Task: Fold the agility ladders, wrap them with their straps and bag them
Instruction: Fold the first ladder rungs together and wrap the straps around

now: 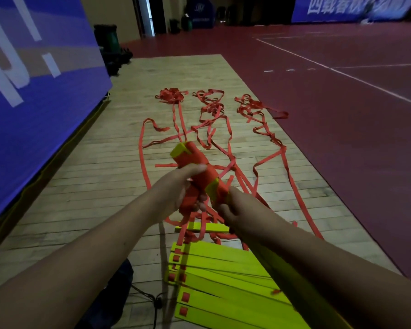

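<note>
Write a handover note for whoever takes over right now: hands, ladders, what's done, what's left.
Left hand: grips the middle of the wrapped bundle.
Right hand: curled round the bundle's near end.
Bundle: yellow rungs wound in red strap, held above the wooden floor, with strap trailing off it.
Rung stack: on the floor under the arms, unwrapped.
Loose straps: tangled on the floor ahead.
Dark bag: on the floor, lower left.
Done: one bundle largely wrapped.
Left: finish that wrap, fold and wrap the rest, bag everything.
</note>
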